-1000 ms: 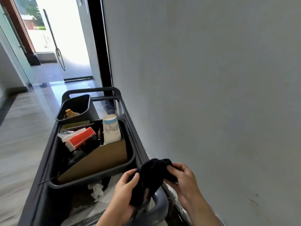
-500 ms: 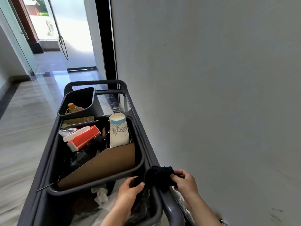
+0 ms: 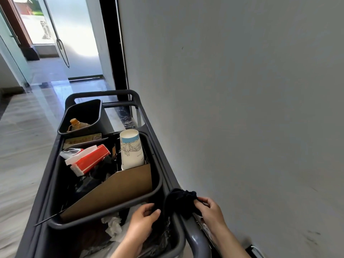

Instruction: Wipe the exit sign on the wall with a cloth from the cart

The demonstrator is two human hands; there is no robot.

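Note:
A dark cloth (image 3: 179, 201) is bunched over the right rim of the grey cart (image 3: 156, 138), near its close end. My left hand (image 3: 142, 221) pinches the cloth's left side above the nearest bin. My right hand (image 3: 210, 207) grips its right side, just outside the cart rail and close to the wall. No exit sign shows on the grey wall (image 3: 242, 90).
The cart's middle bin (image 3: 158, 185) holds a cardboard sheet (image 3: 119, 187), a paper cup (image 3: 131, 149) and a red-and-white box (image 3: 89, 159). A small far bin (image 3: 83, 112) holds a bottle (image 3: 74, 123). A glass door (image 3: 61, 34) stands beyond; tiled floor (image 3: 22, 146) lies left.
Both hands with the cloth have sunk from above the near bin to the cart's right rim. The view has tilted up, showing more of the cart and wall.

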